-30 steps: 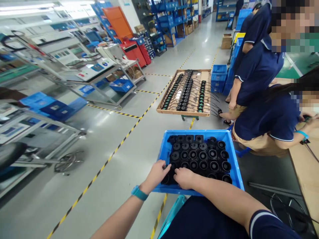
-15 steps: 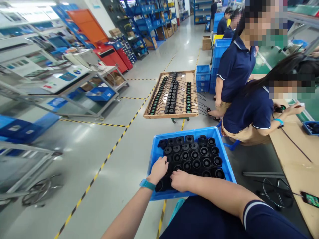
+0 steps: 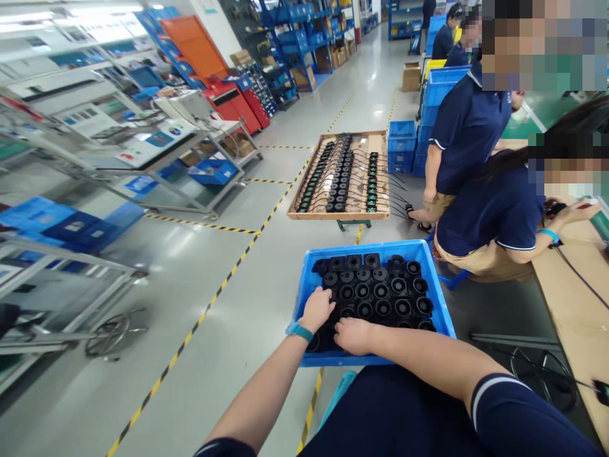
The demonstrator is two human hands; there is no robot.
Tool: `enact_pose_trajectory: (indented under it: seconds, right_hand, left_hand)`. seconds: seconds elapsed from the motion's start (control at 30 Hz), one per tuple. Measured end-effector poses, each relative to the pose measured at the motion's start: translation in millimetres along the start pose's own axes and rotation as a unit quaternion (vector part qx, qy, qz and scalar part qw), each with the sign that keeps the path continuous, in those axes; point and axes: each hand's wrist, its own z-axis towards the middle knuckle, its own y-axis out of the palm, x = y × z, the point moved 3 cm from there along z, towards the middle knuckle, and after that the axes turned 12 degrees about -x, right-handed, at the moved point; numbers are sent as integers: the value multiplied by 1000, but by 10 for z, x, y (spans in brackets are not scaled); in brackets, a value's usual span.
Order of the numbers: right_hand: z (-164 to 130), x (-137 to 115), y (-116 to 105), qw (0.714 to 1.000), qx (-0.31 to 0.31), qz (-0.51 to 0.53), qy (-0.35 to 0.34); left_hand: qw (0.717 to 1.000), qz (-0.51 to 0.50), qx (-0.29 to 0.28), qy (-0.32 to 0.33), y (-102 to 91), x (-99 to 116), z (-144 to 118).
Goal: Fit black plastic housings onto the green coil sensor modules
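Both hands are down in the blue bin, among the black round parts at its near-left corner. Left hand lies fingers-down on parts by the left wall; right hand, just beside it, fingers curled onto a part, though a firm grasp cannot be confirmed. Bin is full beyond the hands; no part lifted out yet. Versus half a second ago: hands hardly changed, left slightly further in; view shifted.
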Motion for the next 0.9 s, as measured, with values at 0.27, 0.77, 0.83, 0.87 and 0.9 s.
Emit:
enact_pose_trajectory:
  seconds: [0.27, 0.77, 0.83, 0.87, 0.9]
  right_hand:
    - [-63, 6, 45, 1000, 17, 0, 4]
    - [-114, -7, 144, 1000, 24, 10, 6]
    - [-106, 3, 143, 1000, 19, 15, 6]
    - [-102, 7, 140, 1000, 18, 18, 7]
    - [-98, 11, 137, 1000, 17, 22, 7]
  left_hand:
    - [999, -14, 38, 3, 90, -56, -41]
    - [989, -78, 128, 6, 12, -28, -57]
    - [984, -103, 147, -4, -52, -75, -25]
    - [981, -117, 154, -11, -84, -103, -1]
    - [978, -131, 160, -19, -112, -133, 28]
